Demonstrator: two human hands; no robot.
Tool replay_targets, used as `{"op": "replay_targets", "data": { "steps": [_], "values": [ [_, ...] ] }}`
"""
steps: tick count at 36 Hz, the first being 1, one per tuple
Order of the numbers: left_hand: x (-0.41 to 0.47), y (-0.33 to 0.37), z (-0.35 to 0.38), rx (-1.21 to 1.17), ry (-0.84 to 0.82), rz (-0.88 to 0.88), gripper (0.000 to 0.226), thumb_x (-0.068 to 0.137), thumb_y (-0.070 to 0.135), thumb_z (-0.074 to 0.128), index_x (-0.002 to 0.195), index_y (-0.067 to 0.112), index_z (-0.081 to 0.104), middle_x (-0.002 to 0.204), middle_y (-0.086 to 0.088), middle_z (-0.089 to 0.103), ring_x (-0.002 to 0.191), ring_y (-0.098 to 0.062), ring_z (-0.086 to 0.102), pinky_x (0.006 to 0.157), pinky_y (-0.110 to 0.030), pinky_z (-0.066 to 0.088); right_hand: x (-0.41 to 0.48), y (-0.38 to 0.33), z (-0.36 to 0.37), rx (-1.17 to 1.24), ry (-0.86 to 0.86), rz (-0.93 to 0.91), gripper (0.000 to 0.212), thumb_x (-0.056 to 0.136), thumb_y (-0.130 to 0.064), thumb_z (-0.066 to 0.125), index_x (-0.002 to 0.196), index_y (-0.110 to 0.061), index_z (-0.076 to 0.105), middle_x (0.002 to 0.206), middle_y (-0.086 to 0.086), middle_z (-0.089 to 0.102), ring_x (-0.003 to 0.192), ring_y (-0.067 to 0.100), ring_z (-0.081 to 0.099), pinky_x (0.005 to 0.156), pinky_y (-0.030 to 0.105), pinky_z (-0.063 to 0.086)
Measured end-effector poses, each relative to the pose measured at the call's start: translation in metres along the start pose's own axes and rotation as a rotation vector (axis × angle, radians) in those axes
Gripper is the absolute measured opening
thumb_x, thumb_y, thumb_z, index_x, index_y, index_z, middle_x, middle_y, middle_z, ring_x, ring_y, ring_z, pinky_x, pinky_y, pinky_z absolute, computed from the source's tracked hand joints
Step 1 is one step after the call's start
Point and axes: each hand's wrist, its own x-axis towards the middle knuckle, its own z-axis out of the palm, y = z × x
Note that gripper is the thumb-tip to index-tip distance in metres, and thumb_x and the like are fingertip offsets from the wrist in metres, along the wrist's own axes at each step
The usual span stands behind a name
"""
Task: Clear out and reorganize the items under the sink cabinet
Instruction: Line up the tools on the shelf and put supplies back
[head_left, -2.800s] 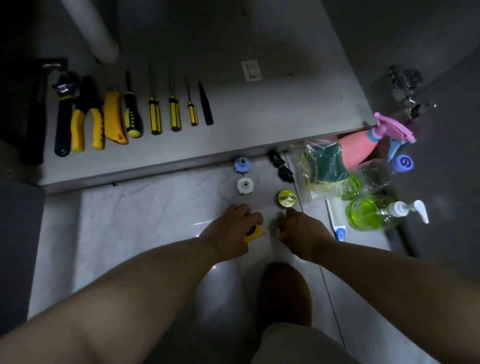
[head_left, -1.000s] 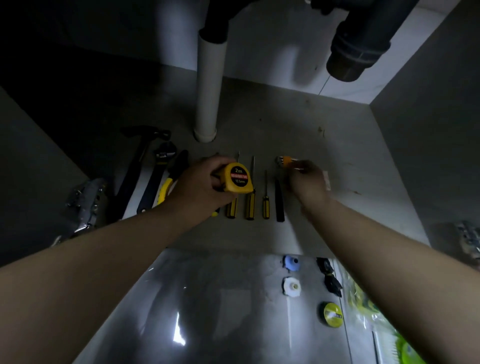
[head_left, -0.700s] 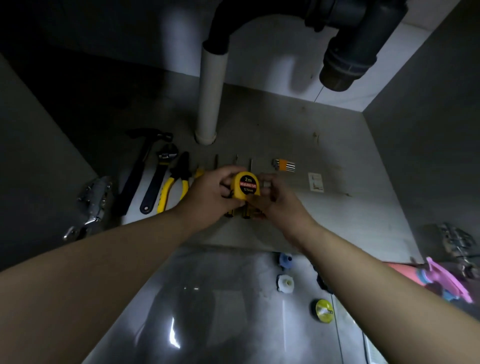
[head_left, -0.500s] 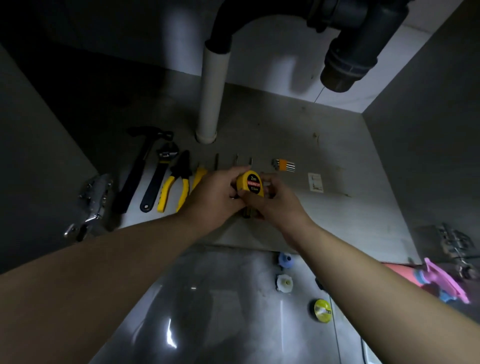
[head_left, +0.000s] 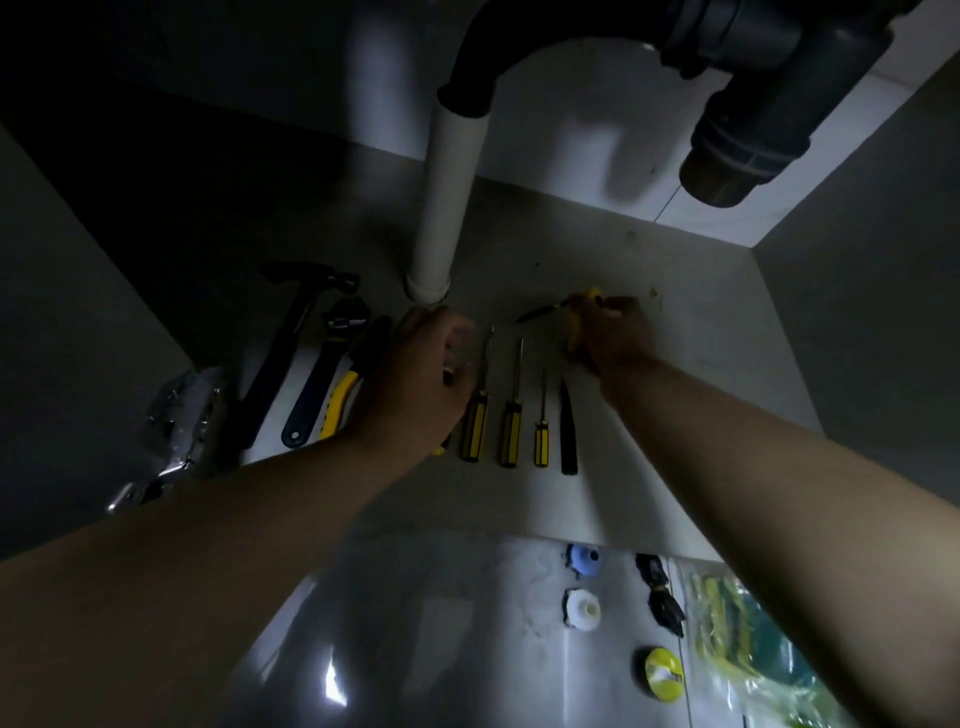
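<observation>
Floor tiles (head_left: 415, 623), 6 o'clock: a yellow tape roll (head_left: 664, 667) and a white fitting (head_left: 583, 610) are waiting outside the cabinet.
Screwdrivers (head_left: 511, 421): lying parallel on the cabinet floor (head_left: 701, 374).
Left hand (head_left: 431, 374): hovering over the row's 9 o'clock end, fingers curled; I cannot tell whether it is holding anything.
Right hand (head_left: 605, 335): gripping the yellow tape measure (head_left: 592, 297) at the row's 1 o'clock.
Advice: set it flat and in line with the row, with its strap (head_left: 537, 313) tucked in.
Drain pipe (head_left: 448, 197), 12 o'clock: keep clear.
</observation>
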Motion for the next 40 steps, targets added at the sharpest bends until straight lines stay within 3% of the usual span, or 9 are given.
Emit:
{"op": "replay_targets", "data": {
  "steps": [4, 9, 13, 17, 20, 23, 28, 33, 40],
  "values": [
    [-0.003, -0.009, -0.002, 0.047, 0.011, -0.033, 0.032, 0.092, 0.008, 0.064, 0.12, 0.022, 0.061, 0.118, 0.003, 0.055, 0.105, -0.012, 0.06, 0.092, -0.038, 0.054, 0.029, 0.002, 0.017, -0.028, 0.004, -0.005, 0.044, 0.084, -0.049, 0.075, 0.112, -0.028, 0.049, 0.1, 0.001, 0.058, 0.091, 0.025, 0.065, 0.08, 0.047, 0.062],
    [-0.001, -0.006, 0.0, 0.061, 0.02, -0.078, 0.028, 0.092, 0.006, 0.061, 0.116, 0.02, 0.063, 0.118, -0.001, 0.055, 0.104, -0.019, 0.061, 0.091, -0.044, 0.053, 0.05, 0.009, 0.037, -0.085, 0.034, -0.045, 0.052, 0.078, -0.046, 0.08, 0.112, -0.026, 0.046, 0.105, -0.001, 0.053, 0.103, 0.025, 0.061, 0.09, 0.046, 0.057],
    [0.002, 0.002, 0.001, 0.078, 0.013, -0.076, 0.025, 0.094, 0.008, 0.06, 0.116, 0.019, 0.063, 0.119, -0.003, 0.054, 0.104, -0.019, 0.061, 0.091, -0.043, 0.053, 0.057, 0.017, 0.042, -0.279, 0.035, -0.135, 0.054, 0.073, -0.043, 0.084, 0.111, -0.02, 0.052, 0.099, -0.005, 0.055, 0.102, 0.024, 0.057, 0.081, 0.037, 0.051],
    [0.0, 0.002, -0.001, 0.125, 0.07, -0.078, 0.015, 0.095, 0.008, 0.056, 0.105, 0.016, 0.065, 0.115, -0.004, 0.056, 0.101, -0.022, 0.061, 0.088, -0.045, 0.053, 0.06, 0.023, 0.041, -0.347, 0.031, -0.103, 0.055, 0.079, -0.042, 0.081, 0.12, -0.012, 0.059, 0.121, 0.012, 0.062, 0.113, 0.031, 0.059, 0.094, 0.04, 0.053],
    [-0.001, -0.001, -0.005, 0.161, 0.071, -0.106, 0.015, 0.094, 0.009, 0.056, 0.104, 0.017, 0.065, 0.116, -0.003, 0.055, 0.103, -0.023, 0.06, 0.086, -0.046, 0.053, 0.055, 0.023, 0.035, -0.424, 0.012, -0.095, 0.046, 0.085, -0.026, 0.077, 0.124, -0.01, 0.059, 0.126, 0.019, 0.058, 0.113, 0.036, 0.059, 0.097, 0.049, 0.053],
    [-0.001, -0.001, -0.008, 0.199, 0.081, -0.097, 0.017, 0.093, 0.009, 0.057, 0.103, 0.02, 0.065, 0.116, -0.001, 0.052, 0.101, -0.021, 0.06, 0.085, -0.043, 0.053, 0.039, 0.027, 0.025, -0.52, 0.034, -0.191, 0.057, 0.084, -0.017, 0.077, 0.137, -0.015, 0.055, 0.136, 0.017, 0.048, 0.118, 0.036, 0.055, 0.102, 0.048, 0.05],
    [-0.001, 0.001, -0.007, 0.191, 0.054, -0.082, 0.02, 0.091, 0.004, 0.057, 0.104, 0.017, 0.065, 0.118, -0.002, 0.053, 0.106, -0.023, 0.06, 0.089, -0.045, 0.053, 0.009, 0.035, 0.015, -0.746, -0.024, -0.529, 0.053, 0.088, -0.015, 0.067, 0.14, -0.018, 0.055, 0.138, 0.014, 0.045, 0.122, 0.034, 0.047, 0.102, 0.041, 0.045],
    [-0.007, 0.003, -0.004, 0.225, 0.028, -0.071, 0.02, 0.09, 0.005, 0.059, 0.105, 0.016, 0.066, 0.115, -0.005, 0.052, 0.111, -0.025, 0.054, 0.09, -0.045, 0.049, 0.0, 0.04, 0.014, -0.929, -0.177, -0.514, 0.077, 0.091, -0.013, 0.063, 0.158, -0.025, 0.027, 0.156, 0.008, 0.033, 0.131, 0.034, 0.042, 0.106, 0.05, 0.042],
    [-0.016, 0.007, -0.003, 0.368, -0.031, 0.018, 0.021, 0.087, 0.006, 0.06, 0.103, 0.019, 0.066, 0.11, -0.006, 0.055, 0.114, -0.028, 0.046, 0.097, -0.041, 0.041, 0.0, 0.043, 0.006, -1.061, -0.228, -0.533, 0.085, 0.087, -0.022, 0.069, 0.159, -0.025, 0.024, 0.164, 0.001, 0.028, 0.15, 0.03, 0.022, 0.12, 0.044, 0.027]
  ]
}}
